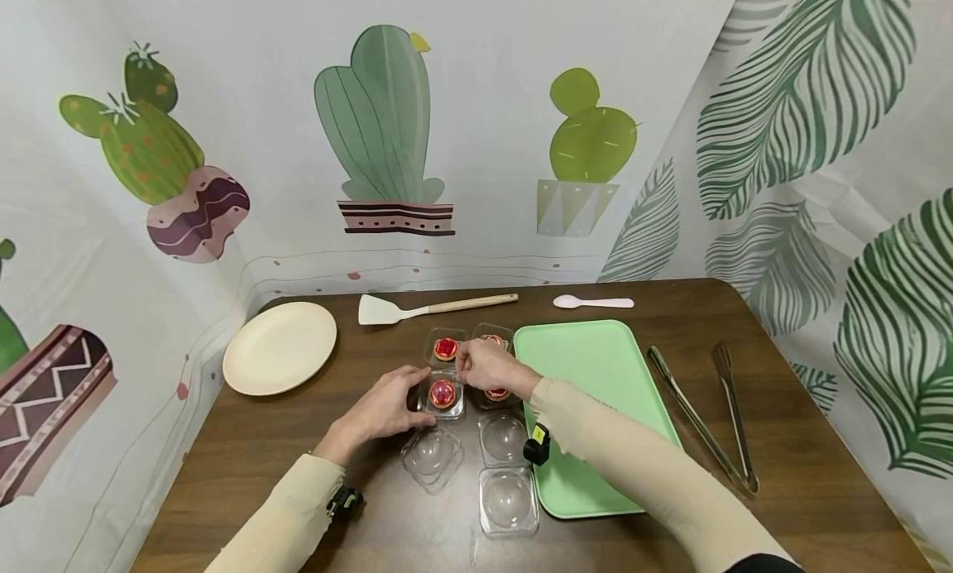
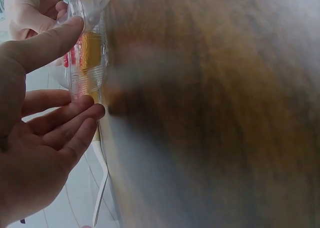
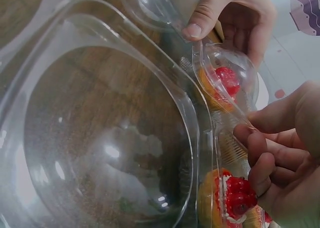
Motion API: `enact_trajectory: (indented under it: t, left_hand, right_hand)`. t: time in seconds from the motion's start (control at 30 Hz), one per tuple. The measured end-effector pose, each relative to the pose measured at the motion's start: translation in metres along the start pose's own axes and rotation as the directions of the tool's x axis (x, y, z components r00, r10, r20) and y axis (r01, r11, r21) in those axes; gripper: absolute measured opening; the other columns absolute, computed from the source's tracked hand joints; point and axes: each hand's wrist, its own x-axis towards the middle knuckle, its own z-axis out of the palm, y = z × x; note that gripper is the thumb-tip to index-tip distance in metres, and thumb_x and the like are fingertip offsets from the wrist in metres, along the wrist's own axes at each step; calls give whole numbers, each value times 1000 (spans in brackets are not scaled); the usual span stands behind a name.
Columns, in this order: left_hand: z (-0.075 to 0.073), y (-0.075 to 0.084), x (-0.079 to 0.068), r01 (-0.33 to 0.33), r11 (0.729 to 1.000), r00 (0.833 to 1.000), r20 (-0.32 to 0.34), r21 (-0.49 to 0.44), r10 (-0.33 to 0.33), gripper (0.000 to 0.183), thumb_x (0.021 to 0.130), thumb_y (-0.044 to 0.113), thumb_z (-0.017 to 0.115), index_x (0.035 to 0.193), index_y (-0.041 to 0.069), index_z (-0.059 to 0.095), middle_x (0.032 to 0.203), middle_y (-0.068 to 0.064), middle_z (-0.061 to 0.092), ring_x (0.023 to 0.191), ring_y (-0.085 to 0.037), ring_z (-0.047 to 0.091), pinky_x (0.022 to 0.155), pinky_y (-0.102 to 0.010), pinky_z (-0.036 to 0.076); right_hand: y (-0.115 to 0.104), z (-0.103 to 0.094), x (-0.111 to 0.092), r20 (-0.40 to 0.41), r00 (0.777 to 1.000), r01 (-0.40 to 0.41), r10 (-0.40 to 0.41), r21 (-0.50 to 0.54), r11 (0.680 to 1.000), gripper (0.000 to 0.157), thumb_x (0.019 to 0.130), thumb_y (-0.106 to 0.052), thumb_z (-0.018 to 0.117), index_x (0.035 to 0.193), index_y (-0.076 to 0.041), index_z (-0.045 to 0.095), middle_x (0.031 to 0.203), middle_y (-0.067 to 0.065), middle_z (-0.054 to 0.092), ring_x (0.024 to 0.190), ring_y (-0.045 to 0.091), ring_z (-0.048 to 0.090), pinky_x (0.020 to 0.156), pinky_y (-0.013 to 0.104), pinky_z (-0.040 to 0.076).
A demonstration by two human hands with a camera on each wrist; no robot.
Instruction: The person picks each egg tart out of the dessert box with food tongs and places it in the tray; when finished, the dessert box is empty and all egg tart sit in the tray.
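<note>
A transparent plastic box (image 1: 442, 414) stands between the hands, its domed lid over a red-topped tart (image 1: 442, 393). My left hand (image 1: 390, 403) holds the box from the left, thumb at the near corner and fingers along the side. At the box's right edge, my right hand (image 1: 491, 366) pinches the rim, seen closely in the right wrist view. Another tart (image 1: 445, 348) sits in a box just behind. Two more, a back-right tart (image 1: 491, 340) and a nearer tart (image 1: 496, 394), are partly covered by the right hand and forearm.
Transparent domed lids, a left lid (image 1: 432, 456), a middle lid (image 1: 503, 439) and a near lid (image 1: 509, 500), lie in front. Around them are a green tray (image 1: 596, 366), cream plate (image 1: 279, 348), spatula (image 1: 380, 310), pink spoon (image 1: 593, 303) and metal tongs (image 1: 700, 428).
</note>
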Motion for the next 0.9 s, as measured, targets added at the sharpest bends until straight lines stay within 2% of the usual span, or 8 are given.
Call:
enact_trajectory:
  t: [0.23,0.47,0.73,0.9]
  left_hand:
    - [0,1,0,-10,1000,1000,-9,10,10,83,70,36,87,137,0,54,128,-15,59,118,-29,59,103,-42,47]
    - [1,2,1,-32,999,999,-23,22,33,85,69,36,88,138,0,52,131,-15,58,119,-29,58,104,-41,47]
    - [3,4,0,-42,999,999,-33,30,43,84,69,36,88,138,1,53,132,-16,58,120,-31,58,104,-42,47]
    - [4,5,-1,-52,998,998,-38,36,54,85,69,39,87,137,1,54,130,-15,59,119,-29,58,104,-41,47]
  right_hand:
    - [0,-2,0,22,1000,13,-13,-11,1000,13,83,-16,74,77,-19,63,71,-6,60,64,9,55,59,24,46]
    - [1,-7,1,91,994,66,-65,-5,998,14,86,-13,69,78,-18,58,71,-5,56,63,11,51,56,23,41]
    - [0,-14,3,203,976,64,-79,83,994,17,87,-9,63,73,-15,54,61,-2,56,52,8,53,47,21,40]
    - [-1,-19,3,272,958,54,-86,124,991,18,87,-4,61,73,-13,56,63,-2,54,52,9,52,45,19,41]
